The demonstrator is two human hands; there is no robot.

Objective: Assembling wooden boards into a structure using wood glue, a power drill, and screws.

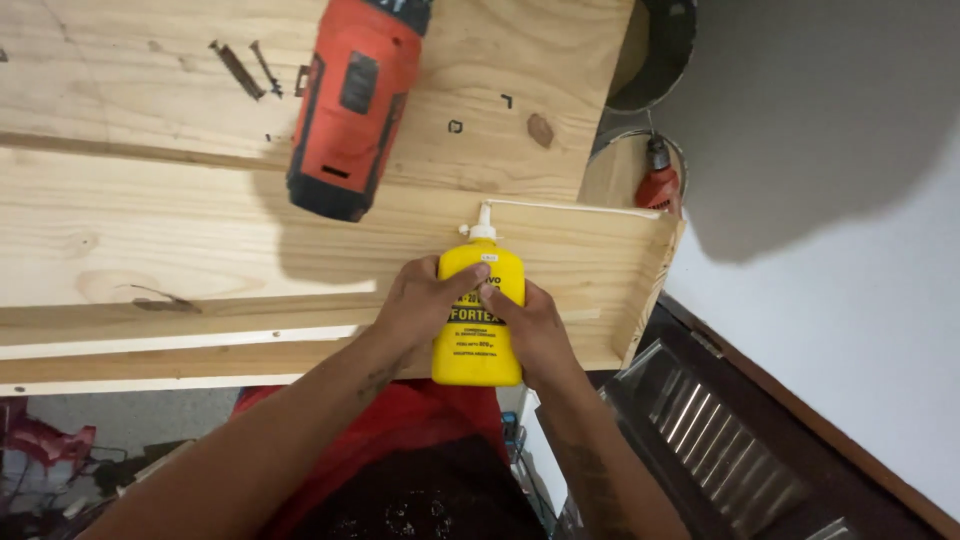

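Both hands squeeze a yellow glue bottle (pixel 480 335) with a white nozzle that points away from me. My left hand (pixel 420 300) wraps its left side, my right hand (pixel 530 325) its right side. The nozzle tip touches the far edge of a pale wooden board (pixel 200 240), where a white line of glue (pixel 570 206) runs to the right end of that edge.
A red and black cordless drill (pixel 350 105) lies on the upper wooden panel (pixel 130 90), next to two screws (pixel 248 68). A second red tool (pixel 657 183) sits past the board's right end. A dark louvred door (pixel 720 440) is at lower right.
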